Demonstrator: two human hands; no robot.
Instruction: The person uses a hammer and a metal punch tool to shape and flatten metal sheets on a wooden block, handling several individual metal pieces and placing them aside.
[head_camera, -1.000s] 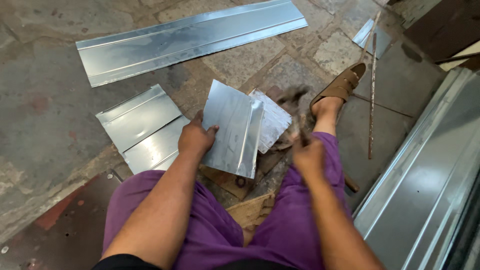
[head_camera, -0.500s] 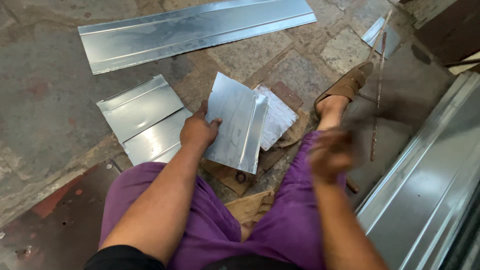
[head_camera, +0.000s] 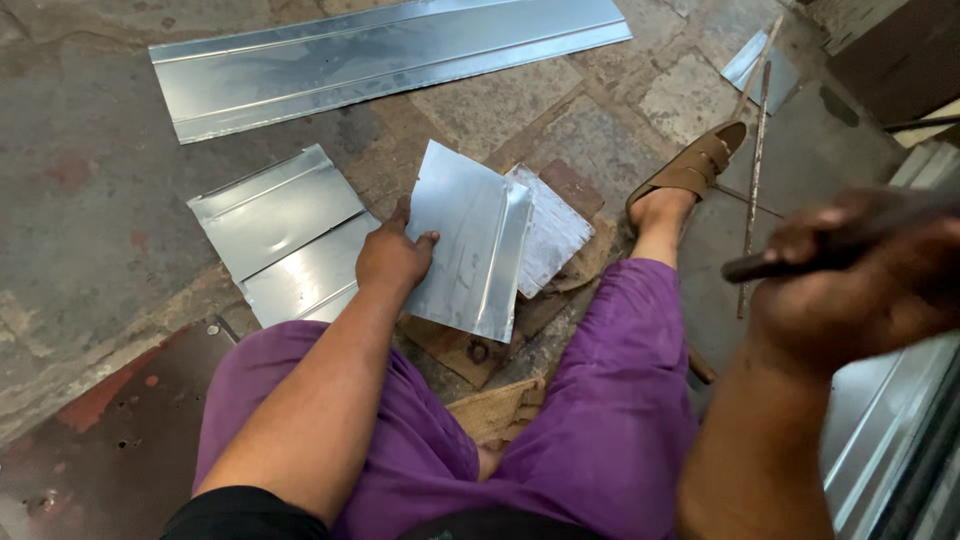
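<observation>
Raised since a second ago, the right hand (head_camera: 860, 280) now fills the right of the frame, blurred, its fingers curled tight around a dark rod-like tool (head_camera: 800, 255) whose working end cannot be made out, while the folded metal sheet (head_camera: 470, 240) has hardly shifted. Reading from the left: two flat metal panels (head_camera: 285, 235) lie side by side on the stone floor (head_camera: 80, 200), below a long ribbed metal strip (head_camera: 390, 55) running across the upper left and centre. Just right of the panels, the left hand (head_camera: 392, 258) presses on the folded sheet's left edge, fingers spread over the face and thumb along the rim, pinning rather than gripping it. That sheet sits at frame centre, propped on a scrap of wood (head_camera: 455, 345), partly covering a duller, scuffed piece of metal (head_camera: 552, 232). It looks thin, light and springy, stiffened only along its raised fold, with a slick face and likely sharp cut edges; the safest hold is probably flat-palmed near the fold or along the bent rim, not on a raw edge. Further right, a foot in a brown sandal (head_camera: 690, 168) rests on the floor beside a thin rusty rod (head_camera: 752, 170), and another metal panel (head_camera: 880, 410) slopes along the lower right edge.
</observation>
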